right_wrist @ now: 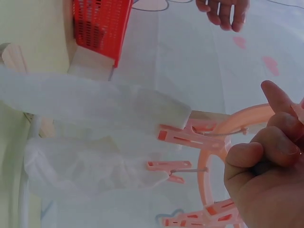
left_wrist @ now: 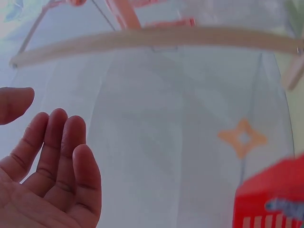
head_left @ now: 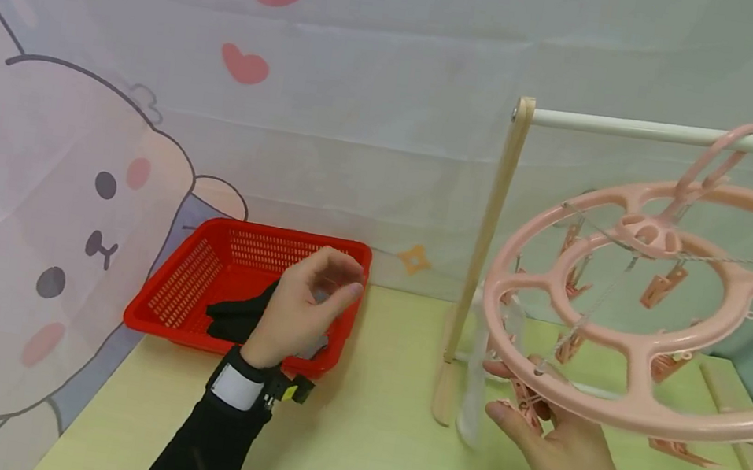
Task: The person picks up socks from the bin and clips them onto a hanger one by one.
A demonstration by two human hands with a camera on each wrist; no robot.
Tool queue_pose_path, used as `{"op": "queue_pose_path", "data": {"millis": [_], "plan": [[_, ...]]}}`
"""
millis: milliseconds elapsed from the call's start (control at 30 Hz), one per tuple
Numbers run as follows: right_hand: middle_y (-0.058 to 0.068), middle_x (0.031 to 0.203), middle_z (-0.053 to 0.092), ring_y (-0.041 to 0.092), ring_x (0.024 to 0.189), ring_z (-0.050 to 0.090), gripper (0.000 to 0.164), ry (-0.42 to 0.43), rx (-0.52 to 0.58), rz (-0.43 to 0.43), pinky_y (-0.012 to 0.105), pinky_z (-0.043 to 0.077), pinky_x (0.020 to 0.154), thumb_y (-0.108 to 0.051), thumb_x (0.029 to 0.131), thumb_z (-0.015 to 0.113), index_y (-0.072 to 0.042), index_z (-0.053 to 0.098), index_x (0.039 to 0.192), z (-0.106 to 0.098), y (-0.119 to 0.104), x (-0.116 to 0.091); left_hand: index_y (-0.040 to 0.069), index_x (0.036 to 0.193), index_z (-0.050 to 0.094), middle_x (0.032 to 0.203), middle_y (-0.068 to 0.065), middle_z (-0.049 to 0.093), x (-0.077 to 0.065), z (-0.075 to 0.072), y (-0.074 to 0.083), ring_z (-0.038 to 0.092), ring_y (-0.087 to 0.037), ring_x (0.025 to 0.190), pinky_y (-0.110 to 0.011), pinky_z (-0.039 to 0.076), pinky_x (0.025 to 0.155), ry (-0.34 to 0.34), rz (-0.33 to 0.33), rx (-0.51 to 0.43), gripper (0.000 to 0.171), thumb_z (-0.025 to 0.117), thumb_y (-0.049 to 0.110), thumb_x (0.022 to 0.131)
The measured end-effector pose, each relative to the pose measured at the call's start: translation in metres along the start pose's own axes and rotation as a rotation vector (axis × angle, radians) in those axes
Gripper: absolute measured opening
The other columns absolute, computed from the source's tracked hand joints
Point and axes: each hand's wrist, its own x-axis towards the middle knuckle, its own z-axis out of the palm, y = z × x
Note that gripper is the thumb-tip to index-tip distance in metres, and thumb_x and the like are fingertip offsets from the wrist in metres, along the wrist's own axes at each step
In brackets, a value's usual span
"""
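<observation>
My left hand [head_left: 303, 305] hovers above the red basket [head_left: 154, 321], its fingers relaxed and nothing in it; the left wrist view shows the bare palm [left_wrist: 42, 190]. Inside the basket lie black cloth [head_left: 237, 316] and some grey cloth [head_left: 315, 348], partly hidden by that hand. At the right, my right hand [head_left: 565, 454] reaches under the near rim of a round pink drying hanger [head_left: 673, 421]. Thumb and fingers pinch a pink clip [head_left: 526, 404] there. Two white socks [right_wrist: 95, 102] hang from neighbouring clips in the right wrist view.
The hanger hooks over a white rail [head_left: 619, 127] on a wooden stand [head_left: 492, 226]. More pink clips [head_left: 664, 287] dangle from the rings. A printed cloth [head_left: 398, 71] backs the light green table [head_left: 385, 443].
</observation>
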Motion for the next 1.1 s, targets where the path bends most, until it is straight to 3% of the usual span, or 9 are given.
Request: {"op": "queue_pose_path", "data": {"millis": [233, 467, 567, 667, 733, 800, 867, 1033, 1100], "plan": [[0.000, 0.074, 0.037, 0.016, 0.058, 0.032, 0.042, 0.045, 0.023, 0.007, 0.029, 0.031, 0.055, 0.010, 0.079, 0.074, -0.006, 0.068, 0.117, 0.006, -0.019, 0.016, 0.011, 0.109, 0.065, 0.100, 0.003, 0.067, 0.020, -0.034, -0.053, 0.060, -0.014, 0.087, -0.035, 0.051, 0.074, 0.028, -0.023, 0.192, 0.016, 0.066, 0.018, 0.094], [0.004, 0.071, 0.038, 0.012, 0.059, 0.034, 0.038, 0.065, 0.027, 0.094, 0.027, 0.031, 0.056, 0.007, 0.083, 0.072, -0.003, 0.067, 0.119, 0.006, -0.030, 0.024, 0.014, 0.109, 0.065, 0.099, 0.003, 0.067, 0.037, -0.047, -0.095, 0.059, -0.015, 0.085, -0.034, 0.051, 0.075, -0.070, -0.114, 0.387, 0.019, 0.067, 0.025, 0.093], [0.003, 0.068, 0.038, 0.012, 0.058, 0.034, 0.037, 0.080, 0.015, 0.096, 0.023, 0.038, 0.072, 0.005, 0.083, 0.072, -0.004, 0.067, 0.118, 0.006, -0.030, 0.025, 0.015, 0.107, 0.064, 0.096, 0.003, 0.066, 0.041, -0.047, -0.111, 0.058, -0.016, 0.085, -0.033, 0.052, 0.075, -0.128, -0.178, 0.462, 0.018, 0.068, 0.024, 0.092], [0.002, 0.067, 0.037, 0.012, 0.058, 0.033, 0.036, 0.089, 0.013, 0.096, 0.025, 0.036, 0.073, 0.005, 0.083, 0.072, -0.005, 0.067, 0.117, 0.006, -0.029, 0.027, 0.014, 0.107, 0.064, 0.096, 0.002, 0.065, 0.044, -0.045, -0.126, 0.059, -0.016, 0.085, -0.032, 0.053, 0.076, -0.220, -0.231, 0.541, 0.019, 0.069, 0.023, 0.091], [0.004, 0.066, 0.035, 0.013, 0.058, 0.032, 0.036, 0.093, 0.012, 0.102, 0.022, 0.033, 0.094, 0.004, 0.084, 0.072, -0.007, 0.066, 0.118, 0.006, -0.028, 0.028, 0.012, 0.110, 0.064, 0.097, 0.000, 0.065, 0.047, -0.042, -0.135, 0.060, -0.017, 0.087, -0.033, 0.053, 0.078, -0.294, -0.258, 0.580, 0.022, 0.069, 0.021, 0.091], [0.007, 0.066, 0.035, 0.014, 0.059, 0.031, 0.034, 0.101, 0.022, 0.111, 0.023, 0.034, 0.080, 0.004, 0.084, 0.072, -0.007, 0.066, 0.116, 0.006, -0.029, 0.028, 0.011, 0.113, 0.063, 0.100, 0.000, 0.065, 0.049, -0.038, -0.143, 0.060, -0.017, 0.087, -0.033, 0.053, 0.080, -0.369, -0.293, 0.617, 0.026, 0.069, 0.021, 0.091], [0.011, 0.065, 0.033, 0.015, 0.059, 0.031, 0.035, 0.104, 0.032, 0.115, 0.020, 0.028, 0.094, 0.004, 0.084, 0.072, -0.007, 0.066, 0.117, 0.007, -0.030, 0.029, 0.010, 0.117, 0.062, 0.104, -0.002, 0.065, 0.052, -0.033, -0.149, 0.060, -0.018, 0.090, -0.035, 0.053, 0.084, -0.436, -0.318, 0.648, 0.029, 0.069, 0.020, 0.091], [0.014, 0.067, 0.033, 0.016, 0.062, 0.031, 0.036, 0.112, 0.037, 0.104, 0.024, 0.028, 0.100, 0.004, 0.083, 0.073, -0.006, 0.066, 0.117, 0.008, -0.031, 0.028, 0.008, 0.122, 0.061, 0.110, -0.007, 0.065, 0.059, -0.024, -0.158, 0.059, -0.022, 0.097, -0.039, 0.050, 0.091, -0.541, -0.347, 0.724, 0.034, 0.069, 0.016, 0.090], [0.013, 0.066, 0.033, 0.018, 0.062, 0.032, 0.028, 0.115, 0.034, 0.091, 0.028, 0.026, 0.108, 0.005, 0.082, 0.074, -0.007, 0.067, 0.106, 0.008, -0.031, 0.028, 0.009, 0.124, 0.060, 0.113, -0.007, 0.064, 0.061, -0.021, -0.164, 0.058, -0.022, 0.098, -0.039, 0.049, 0.093, -0.571, -0.359, 0.749, 0.035, 0.068, 0.014, 0.090]]}}
